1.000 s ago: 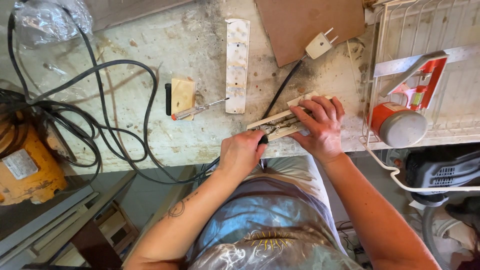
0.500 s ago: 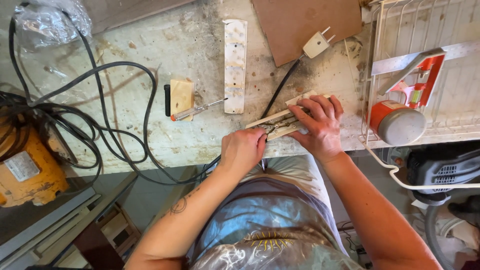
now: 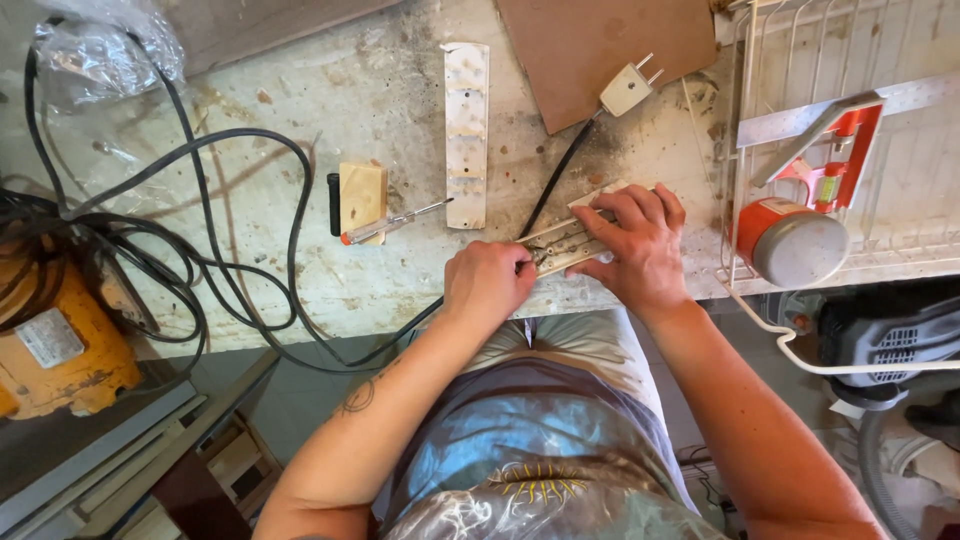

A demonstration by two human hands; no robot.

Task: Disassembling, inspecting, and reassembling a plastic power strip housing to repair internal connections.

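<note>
The opened power strip (image 3: 562, 240) lies near the workbench (image 3: 300, 290) front edge, at centre. The right hand (image 3: 640, 245) presses flat over it from three o'clock; the left hand (image 3: 487, 285), at nine o'clock, pinches its near end with curled fingers. A screwdriver (image 3: 393, 223) rests farther toward nine.

Left hand (image 3: 487, 288) curled into loose fist; right hand (image 3: 636, 245) flat beside it, fingers spread, both forearms stretched forward.

bench middle: long white drilled cover plate (image 3: 467, 120); small wooden block (image 3: 362, 195) to its left; red-handled screwdriver (image 3: 392, 222) leaning on that block
far left: yellow machine (image 3: 55, 340)
</note>
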